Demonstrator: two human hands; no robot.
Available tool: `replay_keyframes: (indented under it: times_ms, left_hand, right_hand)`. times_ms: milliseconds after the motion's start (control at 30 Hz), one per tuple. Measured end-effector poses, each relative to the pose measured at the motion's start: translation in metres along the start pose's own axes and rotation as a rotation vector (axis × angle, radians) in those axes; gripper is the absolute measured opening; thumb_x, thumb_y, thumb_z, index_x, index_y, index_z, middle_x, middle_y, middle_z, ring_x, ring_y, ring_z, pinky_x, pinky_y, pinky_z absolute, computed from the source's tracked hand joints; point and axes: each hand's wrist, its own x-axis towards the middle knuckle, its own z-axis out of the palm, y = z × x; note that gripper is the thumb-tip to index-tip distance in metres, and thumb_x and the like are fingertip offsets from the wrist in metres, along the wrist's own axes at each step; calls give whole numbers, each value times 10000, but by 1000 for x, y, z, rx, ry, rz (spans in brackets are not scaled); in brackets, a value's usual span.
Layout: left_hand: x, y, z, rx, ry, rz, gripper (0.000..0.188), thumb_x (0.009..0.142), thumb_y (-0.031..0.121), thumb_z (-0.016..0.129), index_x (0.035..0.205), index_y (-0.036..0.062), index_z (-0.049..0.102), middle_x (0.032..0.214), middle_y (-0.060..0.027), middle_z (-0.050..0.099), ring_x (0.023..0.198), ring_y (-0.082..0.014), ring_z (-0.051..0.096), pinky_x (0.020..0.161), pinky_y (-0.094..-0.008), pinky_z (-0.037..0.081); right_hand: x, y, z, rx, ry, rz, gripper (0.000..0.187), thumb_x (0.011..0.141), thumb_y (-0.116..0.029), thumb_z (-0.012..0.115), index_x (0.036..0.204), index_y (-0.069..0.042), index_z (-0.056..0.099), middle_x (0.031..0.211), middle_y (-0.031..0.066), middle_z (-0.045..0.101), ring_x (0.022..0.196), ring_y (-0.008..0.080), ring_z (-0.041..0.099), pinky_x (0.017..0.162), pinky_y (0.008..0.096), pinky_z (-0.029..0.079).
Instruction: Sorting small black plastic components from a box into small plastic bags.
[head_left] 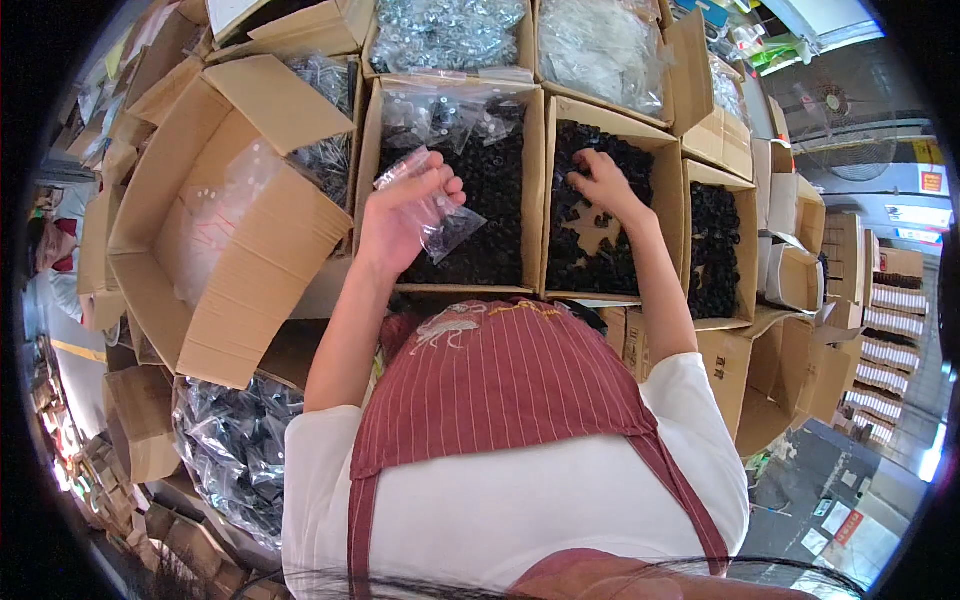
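Observation:
My left hand (408,205) is closed around a clear plastic bag (450,232), which hangs over a cardboard box (460,288) of small black parts (490,200). Some dark pieces seem to lie in the bag's lower end. Further right, my right hand (602,183) reaches down into another cardboard box (668,215) with similar black parts (620,265). Its fingers are curled and pressed together among the parts; what they hold, if anything, is too small to make out. Bare cardboard (592,230) shows through the parts below this hand.
At the far end of the middle box lie filled clear bags (450,118). Beyond stand boxes of bagged parts (450,35) and clear bags (600,50). An open box with raised flaps (265,270) is at left, a narrower box of black parts (712,240) at right.

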Motion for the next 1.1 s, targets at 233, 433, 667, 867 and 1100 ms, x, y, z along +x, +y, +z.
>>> replay_keyframes:
  times_ms: [233,433,667,867,1100]
  left_hand:
    - [26,-15,12,-369,-251,-160,196,903,119,663,1022,65,517,881,-11,492,848,-141,481,803,-304,420]
    - [42,-32,31,-384,-338,-233,194,910,137,661,1001,78,500,868,5,482,832,-121,460,778,-286,406]
    - [59,-48,48,-258,-338,-287,169,909,115,648,1022,47,542,867,-20,521,841,-155,514,801,-307,442]
    - [66,-68,51,74,-155,-210,191,878,83,682,1038,22,597,910,-75,622,875,-211,628,779,-332,509]
    - [61,-87,52,537,-173,20,138,861,84,703,962,31,626,866,-67,650,790,-164,641,728,-296,501]
  right_hand:
    - [-52,-36,16,-75,-270,-107,851,877,-541,688,1434,19,371,1319,308,398,1194,504,483,1001,527,432]
    - [-97,-45,5,-145,-478,-9,810,880,-465,713,1473,-42,360,1349,325,432,1219,488,464,1031,526,419]
    - [-113,-24,5,163,-293,-85,441,862,-229,732,1224,-11,608,1057,154,679,946,274,665,846,428,548]
    - [-120,-50,-47,1236,-293,376,258,898,-147,688,1129,-44,637,900,36,651,708,99,626,574,225,512]
    - [-124,-50,-58,1764,-151,168,571,1058,-429,416,1430,2,448,1320,190,586,1216,348,591,1009,397,521]
